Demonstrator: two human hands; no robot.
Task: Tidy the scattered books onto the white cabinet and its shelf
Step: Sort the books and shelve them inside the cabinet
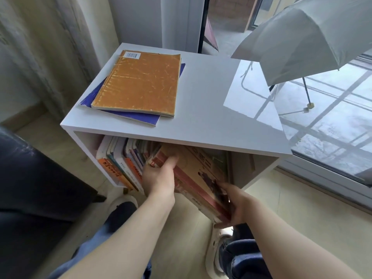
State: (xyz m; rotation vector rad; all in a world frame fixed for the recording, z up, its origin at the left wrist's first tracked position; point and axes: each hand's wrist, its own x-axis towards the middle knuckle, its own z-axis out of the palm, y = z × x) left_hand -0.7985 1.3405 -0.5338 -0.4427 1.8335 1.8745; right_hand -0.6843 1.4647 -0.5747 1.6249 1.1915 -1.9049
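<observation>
A white cabinet (211, 109) stands before me. On its top, at the left, an orange book (138, 83) lies on a blue book (132, 115). Several books (120, 164) stand leaning in the left of the shelf below. A small stack of tan and pink books (197, 174) is tilted half inside the shelf opening. My left hand (159, 176) grips the stack's upper left edge with the thumb on the cover. My right hand (231, 206) holds the stack's lower right corner, fingers curled under it.
An open white umbrella (308, 39) stands on the floor at the right by the glass door (332, 117). A dark sofa (30, 188) is at the left, curtains (40, 47) behind it. My knees and shoes are below the cabinet.
</observation>
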